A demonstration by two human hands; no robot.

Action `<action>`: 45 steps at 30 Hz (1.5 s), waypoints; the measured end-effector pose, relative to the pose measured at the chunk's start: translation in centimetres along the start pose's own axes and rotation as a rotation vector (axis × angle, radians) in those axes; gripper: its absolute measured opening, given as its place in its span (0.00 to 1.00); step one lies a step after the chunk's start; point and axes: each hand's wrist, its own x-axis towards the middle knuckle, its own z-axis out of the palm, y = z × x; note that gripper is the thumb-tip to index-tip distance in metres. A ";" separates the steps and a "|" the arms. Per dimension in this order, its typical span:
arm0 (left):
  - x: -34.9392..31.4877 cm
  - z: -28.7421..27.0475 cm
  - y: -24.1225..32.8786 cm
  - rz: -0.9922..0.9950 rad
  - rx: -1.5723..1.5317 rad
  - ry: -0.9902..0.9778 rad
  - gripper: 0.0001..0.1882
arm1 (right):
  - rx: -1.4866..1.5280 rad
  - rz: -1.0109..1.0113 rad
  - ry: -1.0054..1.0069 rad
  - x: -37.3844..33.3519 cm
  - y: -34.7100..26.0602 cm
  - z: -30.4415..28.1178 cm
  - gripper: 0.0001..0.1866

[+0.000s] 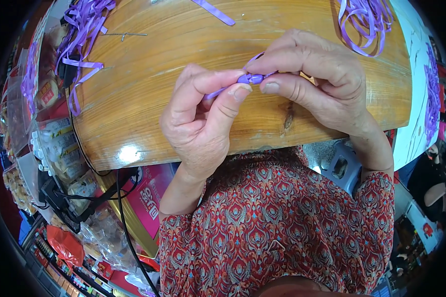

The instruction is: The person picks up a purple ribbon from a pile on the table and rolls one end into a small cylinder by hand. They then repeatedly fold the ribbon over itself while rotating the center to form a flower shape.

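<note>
Over the middle of the wooden table, both hands meet at a small shiny purple plastic clasp (255,78) on a narrow purple ribbon strap (214,94). My left hand (199,116) pinches the clasp's left end between thumb and forefinger, and the strap runs back into its palm. My right hand (324,76) is closed, thumb and forefinger together on the strap just right of the clasp. A loop of the strap rises behind the right fingertips. Whether the clasp's two halves are fully joined cannot be made out.
The wooden table (134,114) holds a heap of purple straps (86,24) at far left, another bunch (366,22) at far right, and a loose strap end (214,12). A thin twisted wire (126,34) lies nearby. Black cables (121,208) hang at the left edge beside packaged goods (59,143).
</note>
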 end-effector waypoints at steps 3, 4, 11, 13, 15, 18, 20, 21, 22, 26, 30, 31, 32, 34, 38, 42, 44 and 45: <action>0.0 -0.1 -0.2 0.053 0.013 -0.016 0.08 | 0.021 0.087 -0.021 -0.1 -0.2 -0.1 0.11; 0.0 -0.3 -0.2 0.054 0.013 -0.027 0.08 | 0.069 0.130 -0.004 -0.2 -0.3 -0.1 0.10; 0.1 -0.2 -0.1 0.047 0.010 -0.039 0.08 | 0.094 0.146 0.008 -0.3 -0.3 -0.1 0.09; 0.1 -0.2 0.0 0.057 0.021 -0.040 0.08 | 0.073 0.133 0.006 -0.2 -0.3 0.0 0.09; 0.1 -0.2 -0.1 0.068 0.031 -0.042 0.08 | 0.052 0.121 0.003 -0.2 -0.3 0.0 0.09; 0.1 -0.1 -0.2 0.072 0.038 -0.046 0.08 | -0.023 0.049 0.004 -0.2 -0.4 0.1 0.09; 0.0 0.1 -0.2 0.028 0.000 0.002 0.07 | 0.000 0.056 0.018 -0.3 -0.3 0.2 0.09; 0.0 0.1 -0.2 0.027 0.000 0.003 0.07 | 0.000 0.057 0.017 -0.3 -0.3 0.3 0.09; -0.1 0.1 -0.1 0.016 0.000 0.001 0.07 | 0.021 0.104 0.019 -0.4 -0.5 0.3 0.09; -0.1 0.1 0.0 0.017 -0.024 0.007 0.07 | 0.131 0.165 0.029 -0.5 -0.3 0.6 0.09; -0.1 0.3 -0.2 0.036 -0.052 0.008 0.07 | 0.275 0.206 0.068 -0.6 0.0 1.0 0.08; -0.1 0.3 -0.3 0.034 -0.068 0.006 0.07 | 0.280 0.196 0.058 -0.6 0.1 1.0 0.08; -0.1 0.2 -0.4 0.032 -0.084 0.004 0.07 | 0.285 0.186 0.048 -0.6 0.1 1.1 0.08; -0.1 0.3 -0.2 0.012 -0.095 0.008 0.07 | 0.327 0.208 0.060 -0.6 0.1 1.1 0.08; 0.1 1.0 -0.2 -0.035 -0.259 0.046 0.06 | 0.593 0.418 0.080 -0.4 -0.4 0.8 0.09; 0.3 0.8 0.0 -0.098 -0.397 -0.022 0.06 | 0.440 0.514 0.157 -0.4 -0.1 0.3 0.10; 0.2 0.7 -0.5 -0.114 -0.507 -0.082 0.07 | 0.616 0.464 0.182 -0.4 0.7 0.1 0.12; 0.2 0.7 -0.3 -0.112 -0.507 -0.086 0.07 | 0.615 0.461 0.185 -0.4 0.5 0.1 0.12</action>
